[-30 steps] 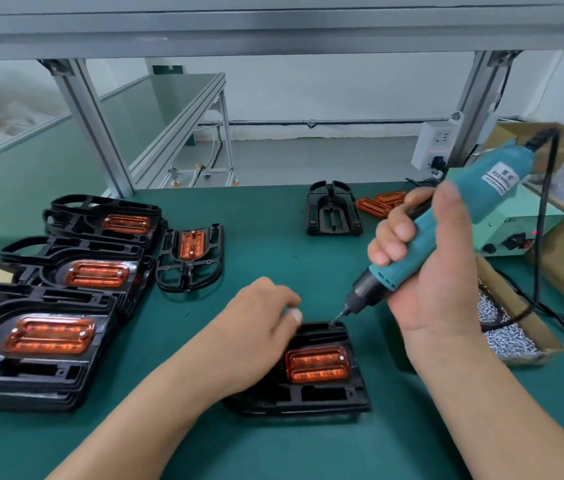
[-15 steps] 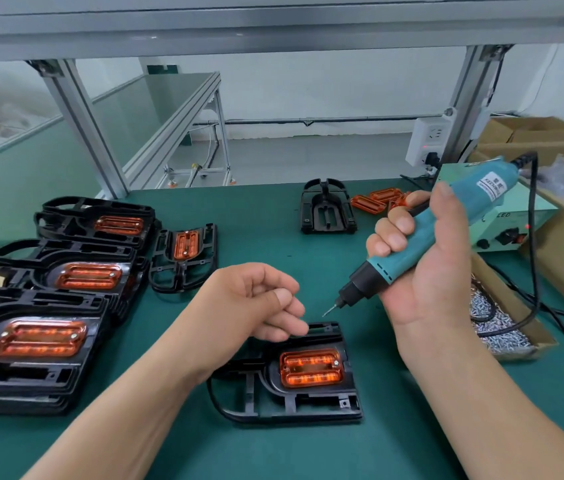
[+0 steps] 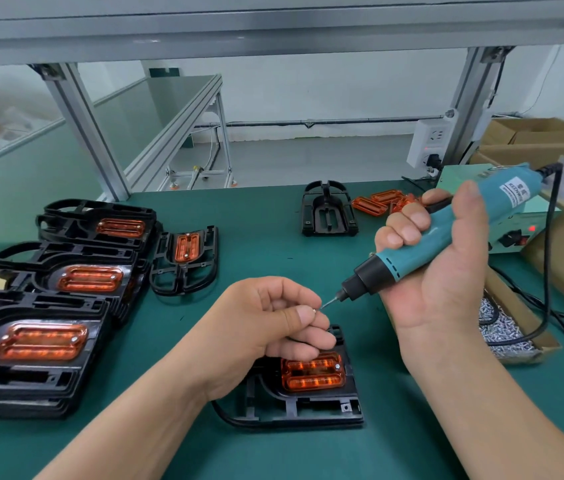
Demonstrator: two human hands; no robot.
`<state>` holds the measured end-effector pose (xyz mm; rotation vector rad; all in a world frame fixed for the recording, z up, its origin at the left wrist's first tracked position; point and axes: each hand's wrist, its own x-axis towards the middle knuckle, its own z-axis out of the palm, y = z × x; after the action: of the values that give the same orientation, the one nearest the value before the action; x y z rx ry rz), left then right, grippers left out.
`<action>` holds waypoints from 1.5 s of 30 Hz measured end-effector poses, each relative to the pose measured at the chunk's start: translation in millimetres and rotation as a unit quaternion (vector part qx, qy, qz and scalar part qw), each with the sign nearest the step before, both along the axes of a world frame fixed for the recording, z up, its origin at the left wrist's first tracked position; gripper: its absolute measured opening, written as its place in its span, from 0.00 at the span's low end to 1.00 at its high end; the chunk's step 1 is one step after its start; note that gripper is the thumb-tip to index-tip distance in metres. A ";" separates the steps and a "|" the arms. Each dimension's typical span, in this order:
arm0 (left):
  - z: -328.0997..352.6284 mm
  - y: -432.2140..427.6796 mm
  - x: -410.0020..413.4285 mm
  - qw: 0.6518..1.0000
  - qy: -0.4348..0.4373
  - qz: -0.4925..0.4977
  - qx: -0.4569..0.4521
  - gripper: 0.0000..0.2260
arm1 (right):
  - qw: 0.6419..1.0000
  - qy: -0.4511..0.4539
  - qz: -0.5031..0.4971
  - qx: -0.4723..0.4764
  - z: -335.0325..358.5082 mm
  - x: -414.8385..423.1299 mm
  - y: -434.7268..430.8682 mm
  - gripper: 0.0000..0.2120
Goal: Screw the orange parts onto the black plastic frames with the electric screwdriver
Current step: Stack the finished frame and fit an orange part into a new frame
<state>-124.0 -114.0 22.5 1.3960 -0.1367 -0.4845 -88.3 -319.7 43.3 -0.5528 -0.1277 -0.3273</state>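
A black plastic frame [image 3: 308, 407] lies near the table's front edge with an orange part [image 3: 312, 373] seated in it; one screw shows at that part's right end. My left hand [image 3: 270, 323] hovers just above the frame, pinching a small screw [image 3: 314, 310] between thumb and forefinger. My right hand [image 3: 446, 271] grips the teal electric screwdriver [image 3: 422, 244], tilted down to the left, its bit tip touching the screw. Part of the frame is hidden under my left hand.
Stacks of black frames with orange parts [image 3: 41, 341] fill the left side, with one single frame [image 3: 187, 258] beside them. A bare frame [image 3: 329, 213] and loose orange parts [image 3: 377, 202] lie at the back. A cardboard tray of screws [image 3: 509, 327] and the driver's power box [image 3: 512, 233] stand at right.
My left hand lifted off the frame and now pinches a screw. The screwdriver rose from the frame, and its tip now meets the screw at my fingers.
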 end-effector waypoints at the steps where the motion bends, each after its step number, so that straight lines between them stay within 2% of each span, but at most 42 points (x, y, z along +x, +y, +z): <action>1: 0.0 -0.3 -0.3 1.000 0.010 -0.005 -0.010 0.06 | 1.000 0.002 -0.001 0.001 0.3 0.0 0.1 0.14; 8: -0.8 -1.4 -0.3 0.997 0.042 -0.014 -0.056 0.12 | 1.000 0.005 0.002 -0.003 -0.4 -1.3 1.2 0.14; 14: -1.7 -0.2 -0.1 0.998 0.026 -0.021 -0.051 0.09 | 1.000 0.001 0.007 -0.015 -0.7 -1.2 2.3 0.14; 19: -3.7 -1.9 -1.0 1.000 -0.029 0.000 -0.006 0.04 | 1.000 0.006 0.005 -0.019 -2.3 1.0 3.9 0.15; 24: -5.5 -1.0 0.2 0.994 -0.098 0.023 0.052 0.06 | 1.000 0.021 -0.001 -0.016 -6.9 3.1 7.9 0.17; 34: -0.9 6.8 4.0 0.979 -0.158 0.017 0.128 0.09 | 0.999 0.033 0.010 -0.014 -8.8 2.6 9.7 0.18; 36: 0.6 14.1 8.7 0.963 -0.187 0.060 0.187 0.08 | 0.999 0.028 0.020 -0.026 -8.9 1.2 11.1 0.18; 38: -0.5 23.8 13.5 0.923 -0.234 0.084 0.292 0.07 | 0.998 0.017 0.037 -0.041 -9.0 -0.9 13.9 0.17; 42: -0.6 38.1 16.1 0.859 -0.251 -0.009 0.447 0.09 | 0.993 -0.007 0.078 -0.089 -10.4 -6.3 22.5 0.15; 45: 0.4 41.6 15.4 0.840 -0.243 -0.065 0.481 0.10 | 0.987 -0.023 0.096 -0.125 -11.6 -10.3 29.7 0.15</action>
<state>-108.6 -72.5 22.9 2.5100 -0.4443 -0.2911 -98.5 -290.0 31.7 -0.7753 -0.2676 -0.1361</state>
